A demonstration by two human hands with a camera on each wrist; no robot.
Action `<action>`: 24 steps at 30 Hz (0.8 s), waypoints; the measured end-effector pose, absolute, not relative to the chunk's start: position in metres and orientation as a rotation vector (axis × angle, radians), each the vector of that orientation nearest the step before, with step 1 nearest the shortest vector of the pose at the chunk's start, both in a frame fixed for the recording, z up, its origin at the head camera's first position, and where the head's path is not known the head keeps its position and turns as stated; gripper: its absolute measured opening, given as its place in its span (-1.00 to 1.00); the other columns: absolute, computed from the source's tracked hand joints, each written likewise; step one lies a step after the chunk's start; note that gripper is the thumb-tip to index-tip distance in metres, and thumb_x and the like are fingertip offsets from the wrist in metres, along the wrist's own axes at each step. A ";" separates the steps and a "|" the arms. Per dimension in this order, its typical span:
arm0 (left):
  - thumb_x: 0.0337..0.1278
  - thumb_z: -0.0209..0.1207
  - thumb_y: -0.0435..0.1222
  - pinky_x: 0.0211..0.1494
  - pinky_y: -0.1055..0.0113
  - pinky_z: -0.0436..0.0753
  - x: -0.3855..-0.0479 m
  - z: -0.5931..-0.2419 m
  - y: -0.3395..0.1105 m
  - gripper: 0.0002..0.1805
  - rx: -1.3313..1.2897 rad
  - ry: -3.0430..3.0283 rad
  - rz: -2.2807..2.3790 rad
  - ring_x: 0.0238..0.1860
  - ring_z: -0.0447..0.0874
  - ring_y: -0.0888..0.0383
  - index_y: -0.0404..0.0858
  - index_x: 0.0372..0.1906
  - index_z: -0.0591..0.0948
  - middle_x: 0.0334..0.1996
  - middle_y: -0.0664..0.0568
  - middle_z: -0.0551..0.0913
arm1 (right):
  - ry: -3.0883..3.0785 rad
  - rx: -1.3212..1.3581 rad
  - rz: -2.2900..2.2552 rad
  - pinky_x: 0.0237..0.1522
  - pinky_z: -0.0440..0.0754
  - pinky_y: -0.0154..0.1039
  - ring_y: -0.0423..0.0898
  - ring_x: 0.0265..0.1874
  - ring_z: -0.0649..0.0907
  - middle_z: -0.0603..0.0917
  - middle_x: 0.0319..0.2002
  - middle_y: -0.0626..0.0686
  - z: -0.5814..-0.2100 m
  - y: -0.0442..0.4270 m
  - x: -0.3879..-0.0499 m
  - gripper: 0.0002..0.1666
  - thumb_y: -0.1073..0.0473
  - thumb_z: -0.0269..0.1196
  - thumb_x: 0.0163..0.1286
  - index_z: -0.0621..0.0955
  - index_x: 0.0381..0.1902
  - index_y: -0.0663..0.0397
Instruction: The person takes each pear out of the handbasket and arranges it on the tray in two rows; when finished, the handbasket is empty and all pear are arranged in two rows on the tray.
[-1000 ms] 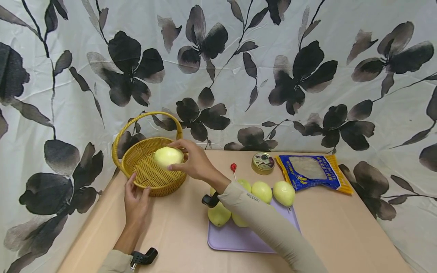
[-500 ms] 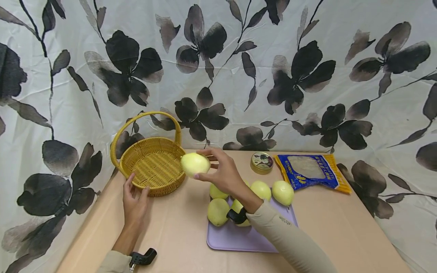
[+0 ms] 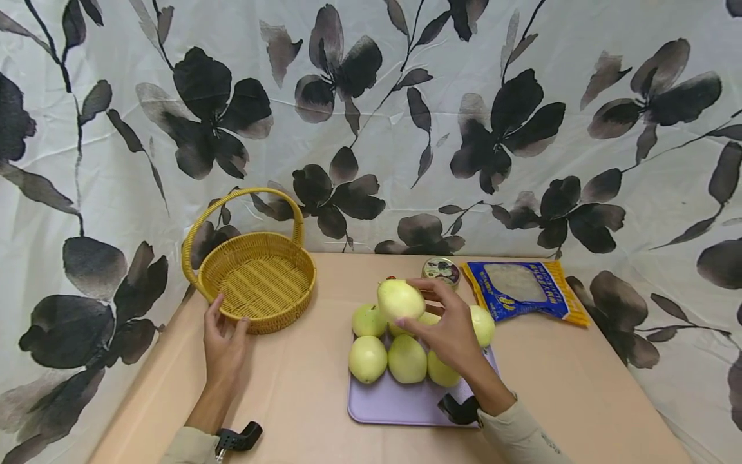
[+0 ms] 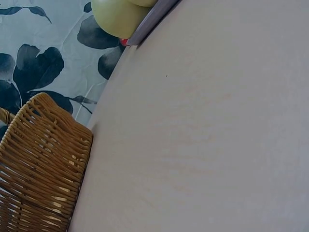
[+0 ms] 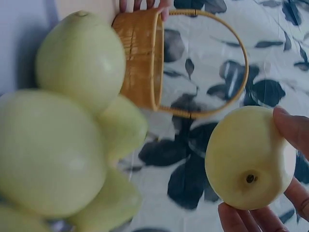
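My right hand (image 3: 449, 328) holds a pale yellow-green pear (image 3: 401, 299) between thumb and fingers, raised over the tray's back half. In the right wrist view the pear (image 5: 251, 157) shows its dark calyx end. Below it, several more pears (image 3: 408, 359) sit grouped on a lilac tray (image 3: 400, 406). At the left stands a yellow-brown wicker basket (image 3: 261, 277) with a tall arched handle and a bare woven bottom. My left hand (image 3: 225, 348) grips the basket's near rim. The left wrist view catches the basket's woven side (image 4: 46, 164) but not the hand.
Behind the tray stands a round tin (image 3: 442, 270), partly hidden by the right hand. A blue and yellow food packet (image 3: 524, 291) lies at the back right. A small red-tipped item (image 3: 391, 278) peeks out behind the held pear. A floral cloth (image 3: 359, 129) hangs behind the table.
My right hand has carried the pear rightward from over the basket to above the tray. The left hand has stayed at the basket's rim.
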State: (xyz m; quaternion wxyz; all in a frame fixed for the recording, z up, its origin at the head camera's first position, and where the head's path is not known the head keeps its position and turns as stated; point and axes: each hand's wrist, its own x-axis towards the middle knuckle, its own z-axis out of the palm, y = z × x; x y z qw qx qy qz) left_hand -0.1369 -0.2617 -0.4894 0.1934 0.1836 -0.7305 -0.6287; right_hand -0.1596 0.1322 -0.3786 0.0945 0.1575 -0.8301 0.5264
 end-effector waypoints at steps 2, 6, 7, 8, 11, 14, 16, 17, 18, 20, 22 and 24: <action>0.60 0.08 -0.32 0.72 0.00 0.23 -0.136 -0.489 -0.262 -0.19 0.516 -2.052 -1.763 0.74 -0.06 -0.05 0.08 0.74 0.02 0.75 0.06 -0.07 | -2.463 0.410 1.553 0.20 0.74 0.05 0.03 0.21 0.72 0.69 0.28 -0.05 -0.383 0.145 -0.154 -0.21 0.21 0.68 0.09 0.64 0.29 -0.13; 0.59 0.09 -0.32 0.72 -0.05 0.22 -0.136 -0.489 -0.262 -0.19 0.512 -2.045 -1.765 0.75 -0.08 -0.06 0.09 0.73 0.02 0.75 0.07 -0.08 | -2.485 0.258 1.516 0.17 0.73 -0.15 0.02 0.19 0.69 0.66 0.28 -0.01 -0.389 0.169 -0.142 -0.20 0.19 0.69 0.10 0.63 0.30 -0.09; 0.59 0.09 -0.33 0.72 -0.08 0.21 -0.136 -0.489 -0.262 -0.19 0.511 -2.042 -1.765 0.75 -0.08 -0.06 0.09 0.73 0.03 0.75 0.08 -0.08 | -2.493 0.222 1.499 0.15 0.72 -0.24 0.02 0.19 0.69 0.65 0.28 0.00 -0.390 0.174 -0.138 -0.21 0.17 0.68 0.11 0.63 0.31 -0.08; 0.59 0.09 -0.34 0.72 -0.09 0.21 -0.137 -0.489 -0.262 -0.19 0.513 -2.038 -1.767 0.75 -0.08 -0.05 0.10 0.73 0.03 0.75 0.09 -0.08 | -2.498 0.186 1.485 0.14 0.70 -0.32 0.01 0.19 0.68 0.65 0.29 0.00 -0.392 0.180 -0.136 -0.21 0.16 0.68 0.12 0.62 0.32 -0.07; 0.58 0.09 -0.33 0.72 -0.10 0.21 -0.138 -0.490 -0.262 -0.19 0.520 -2.033 -1.766 0.75 -0.07 -0.04 0.10 0.73 0.04 0.75 0.10 -0.08 | -2.514 0.074 1.436 0.07 0.65 -0.52 -0.09 0.18 0.66 0.64 0.31 -0.02 -0.397 0.195 -0.127 -0.21 0.12 0.67 0.14 0.62 0.33 -0.08; 0.59 0.08 -0.33 0.73 -0.08 0.20 -0.137 -0.490 -0.262 -0.20 0.527 -2.036 -1.766 0.75 -0.07 -0.03 0.10 0.73 0.04 0.75 0.11 -0.08 | -2.527 -0.028 1.387 0.04 0.61 -0.59 -0.24 0.13 0.64 0.64 0.31 -0.05 -0.402 0.208 -0.119 -0.21 0.11 0.67 0.14 0.62 0.33 -0.10; 0.59 0.08 -0.32 0.73 -0.06 0.20 -0.138 -0.490 -0.262 -0.20 0.528 -2.035 -1.771 0.75 -0.07 -0.03 0.12 0.73 0.04 0.75 0.11 -0.07 | -2.537 -0.090 1.354 0.02 0.60 -0.61 -0.35 0.08 0.62 0.65 0.30 -0.05 -0.406 0.215 -0.114 -0.21 0.10 0.68 0.13 0.63 0.32 -0.11; 0.59 0.08 -0.32 0.73 -0.05 0.21 -0.138 -0.490 -0.262 -0.20 0.528 -2.035 -1.775 0.75 -0.07 -0.02 0.13 0.73 0.04 0.75 0.12 -0.07 | -2.538 -0.118 1.350 0.01 0.60 -0.62 -0.38 0.06 0.61 0.65 0.29 -0.05 -0.409 0.218 -0.111 -0.21 0.11 0.68 0.12 0.63 0.32 -0.10; 0.59 0.08 -0.32 0.73 -0.02 0.22 -0.138 -0.490 -0.262 -0.20 0.528 -2.036 -1.777 0.75 -0.07 -0.02 0.14 0.73 0.04 0.75 0.12 -0.07 | -2.538 -0.142 1.346 0.00 0.60 -0.62 -0.41 0.04 0.61 0.65 0.28 -0.05 -0.411 0.221 -0.108 -0.21 0.12 0.68 0.12 0.64 0.31 -0.08; 0.59 0.09 -0.32 0.72 0.05 0.25 -0.138 -0.490 -0.262 -0.19 0.529 -2.039 -1.780 0.74 -0.06 -0.02 0.16 0.72 0.04 0.75 0.12 -0.07 | -2.541 -0.186 1.343 -0.02 0.61 -0.62 -0.42 0.02 0.61 0.66 0.26 -0.04 -0.416 0.225 -0.103 -0.22 0.14 0.69 0.11 0.64 0.29 -0.05; 0.60 0.09 -0.31 0.70 0.20 0.29 -0.138 -0.490 -0.262 -0.19 0.536 -2.042 -1.784 0.74 -0.06 -0.01 0.19 0.72 0.04 0.74 0.12 -0.07 | -2.544 -0.228 1.342 -0.03 0.61 -0.61 -0.40 0.00 0.61 0.68 0.24 -0.04 -0.422 0.229 -0.099 -0.23 0.14 0.69 0.10 0.64 0.27 -0.03; 0.60 0.09 -0.31 0.67 0.31 0.32 -0.138 -0.490 -0.261 -0.19 0.540 -2.047 -1.784 0.74 -0.07 -0.01 0.19 0.72 0.04 0.75 0.12 -0.08 | -2.546 -0.272 1.348 -0.04 0.61 -0.62 -0.39 -0.01 0.60 0.68 0.22 -0.03 -0.427 0.232 -0.095 -0.23 0.14 0.69 0.09 0.64 0.26 -0.01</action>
